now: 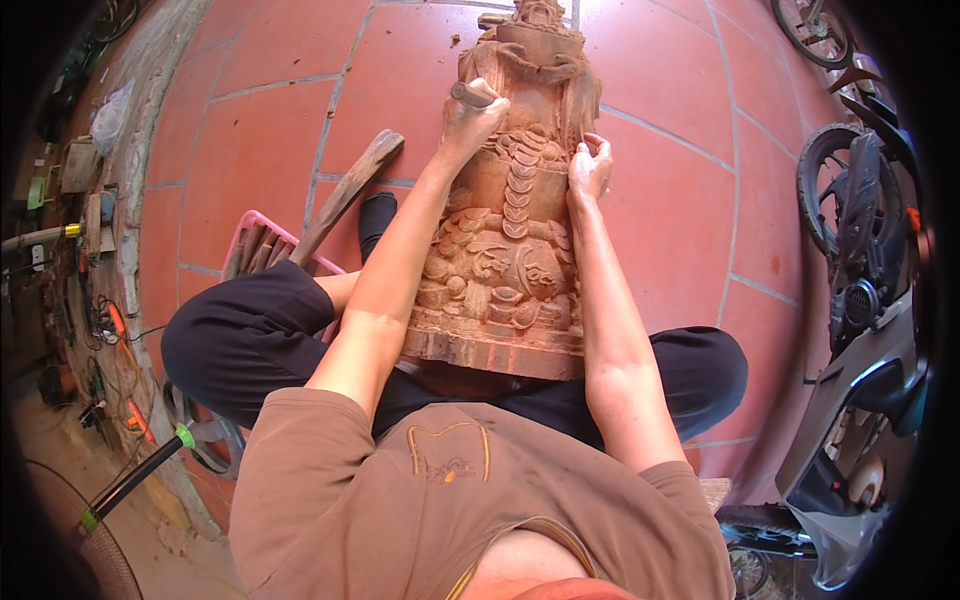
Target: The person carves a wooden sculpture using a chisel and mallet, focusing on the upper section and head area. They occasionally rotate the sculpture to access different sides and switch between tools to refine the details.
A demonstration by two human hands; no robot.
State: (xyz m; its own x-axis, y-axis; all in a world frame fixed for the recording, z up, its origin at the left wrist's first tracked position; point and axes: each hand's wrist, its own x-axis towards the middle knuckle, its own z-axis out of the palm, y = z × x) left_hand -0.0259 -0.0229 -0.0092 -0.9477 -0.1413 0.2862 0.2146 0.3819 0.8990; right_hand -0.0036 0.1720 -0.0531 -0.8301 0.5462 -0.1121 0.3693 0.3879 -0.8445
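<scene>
A brown carved wooden statue [520, 255] lies on its back in front of me, its broad base near my lap and its bearded head at the top of the view. My left hand [472, 122] is over the figure's left side, closed around a short, brown, round-ended piece [472, 95]. That piece looks like a tool handle; its working end is hidden. Along the statue's right edge rests my right hand [590, 172], fingers loosely bent and apart, nothing visible in it.
Left of the statue lies a wooden mallet-like stick [350, 190] beside a pink basket [243, 235] of wooden-handled tools. A motorbike [860, 270] stands at the right. Cables and tools line the left wall; a fan [85, 540] is at lower left. Red tiles [670, 230] cover the floor.
</scene>
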